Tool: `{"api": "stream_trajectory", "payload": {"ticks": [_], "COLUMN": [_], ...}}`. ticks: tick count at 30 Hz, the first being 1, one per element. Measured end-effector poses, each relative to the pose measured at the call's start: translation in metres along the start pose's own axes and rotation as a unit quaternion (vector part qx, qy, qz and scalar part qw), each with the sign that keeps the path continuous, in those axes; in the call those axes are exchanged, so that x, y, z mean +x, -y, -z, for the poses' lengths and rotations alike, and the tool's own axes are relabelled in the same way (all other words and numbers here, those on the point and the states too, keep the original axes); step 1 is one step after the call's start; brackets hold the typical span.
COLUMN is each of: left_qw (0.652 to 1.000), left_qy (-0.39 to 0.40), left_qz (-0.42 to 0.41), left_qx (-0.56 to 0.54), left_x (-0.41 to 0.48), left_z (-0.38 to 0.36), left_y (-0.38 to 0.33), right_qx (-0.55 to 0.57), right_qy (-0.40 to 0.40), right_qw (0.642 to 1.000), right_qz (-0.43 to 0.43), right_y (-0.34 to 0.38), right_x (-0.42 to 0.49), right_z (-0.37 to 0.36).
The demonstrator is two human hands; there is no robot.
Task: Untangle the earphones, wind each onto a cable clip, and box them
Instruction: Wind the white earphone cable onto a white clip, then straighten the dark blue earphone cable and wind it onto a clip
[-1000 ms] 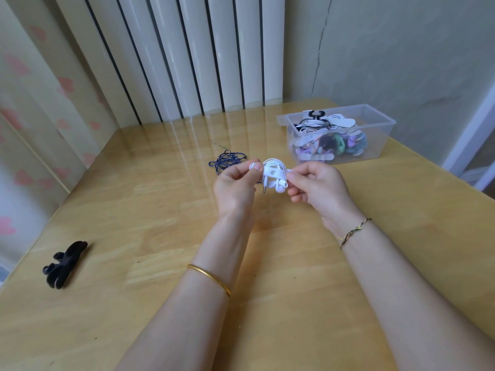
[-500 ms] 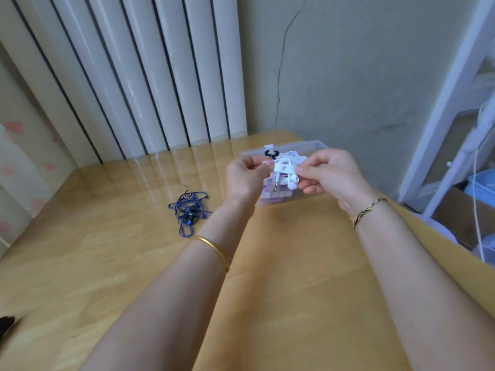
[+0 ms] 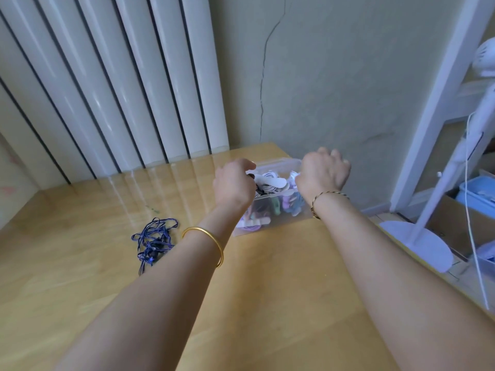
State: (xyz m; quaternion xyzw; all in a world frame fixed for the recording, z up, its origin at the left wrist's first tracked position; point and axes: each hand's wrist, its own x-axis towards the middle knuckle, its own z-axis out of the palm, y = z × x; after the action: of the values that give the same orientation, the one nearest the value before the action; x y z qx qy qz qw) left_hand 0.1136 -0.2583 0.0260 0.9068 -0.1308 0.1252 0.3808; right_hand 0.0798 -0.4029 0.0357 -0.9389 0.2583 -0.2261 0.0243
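Earphones [image 3: 270, 181] on clips fill the clear box [image 3: 284, 219], over which left hand [image 3: 233, 183] and right hand [image 3: 322, 174] hover, fingers curled round what I cannot tell, so any wound set is best released low, inside the walls.

Left grip [image 3: 234, 183] and right grip [image 3: 322, 172] are hiding their own fingertips over the box [image 3: 289, 219]; hold state unreadable. Fan [image 3: 486, 60] is getting cropped at right edge.
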Motion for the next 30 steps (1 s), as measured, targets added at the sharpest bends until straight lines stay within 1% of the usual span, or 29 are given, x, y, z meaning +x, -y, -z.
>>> {"api": "stream_trajectory", "payload": {"ticks": [4, 7, 8, 10, 12, 13, 14, 16, 18, 20, 22, 24, 25, 27, 30], "left_qw": [0.998, 0.993, 0.991, 0.987, 0.985, 0.985, 0.984, 0.983, 0.975, 0.959, 0.940, 0.931, 0.930, 0.936, 0.952], "left_qy": [-0.051, -0.096, -0.111, -0.131, -0.139, -0.141, -0.140, -0.137, -0.127, -0.121, -0.126, -0.121, -0.114, -0.095, -0.060], "left_qz": [-0.011, -0.001, 0.004, 0.024, 0.047, 0.066, 0.087, 0.121, 0.164, 0.202, 0.226, 0.234, 0.240, 0.235, 0.206], "left_qx": [-0.034, -0.069, -0.077, -0.089, -0.088, -0.080, -0.067, -0.013, 0.077, 0.161, 0.223, 0.252, 0.256, 0.246, 0.217], "left_x": [-0.005, -0.018, -0.024, -0.039, -0.055, -0.067, -0.077, -0.096, -0.121, -0.142, -0.160, -0.168, -0.173, -0.174, -0.171], "left_z": [0.004, 0.019, 0.026, 0.040, 0.055, 0.065, 0.075, 0.096, 0.124, 0.155, 0.185, 0.200, 0.207, 0.208, 0.196], "left_y": [0.005, 0.012, 0.015, 0.026, 0.043, 0.055, 0.068, 0.095, 0.124, 0.149, 0.169, 0.181, 0.187, 0.190, 0.186], "right_qx": [-0.029, -0.030, -0.026, -0.005, 0.071, 0.124, 0.178, 0.275, 0.324, 0.329, 0.316, 0.297, 0.279, 0.235, 0.164], "right_qy": [0.073, 0.097, 0.092, 0.054, 0.024, 0.035, 0.062, 0.134, 0.195, 0.220, 0.212, 0.174, 0.168, 0.177, 0.215], "right_qw": [0.997, 0.995, 0.995, 0.998, 0.993, 0.983, 0.968, 0.930, 0.900, 0.889, 0.894, 0.915, 0.925, 0.939, 0.945], "right_qz": [-0.005, -0.003, -0.003, 0.021, 0.087, 0.129, 0.167, 0.203, 0.217, 0.233, 0.237, 0.210, 0.195, 0.179, 0.181], "right_y": [-0.004, -0.001, 0.003, 0.015, 0.038, 0.055, 0.072, 0.102, 0.131, 0.153, 0.171, 0.177, 0.183, 0.187, 0.192], "right_x": [0.005, -0.004, -0.010, -0.030, -0.059, -0.080, -0.101, -0.139, -0.172, -0.194, -0.209, -0.208, -0.209, -0.203, -0.193], "right_z": [0.004, 0.018, 0.024, 0.035, 0.043, 0.044, 0.043, 0.032, 0.018, 0.006, -0.002, -0.009, -0.014, -0.020, -0.029]}}
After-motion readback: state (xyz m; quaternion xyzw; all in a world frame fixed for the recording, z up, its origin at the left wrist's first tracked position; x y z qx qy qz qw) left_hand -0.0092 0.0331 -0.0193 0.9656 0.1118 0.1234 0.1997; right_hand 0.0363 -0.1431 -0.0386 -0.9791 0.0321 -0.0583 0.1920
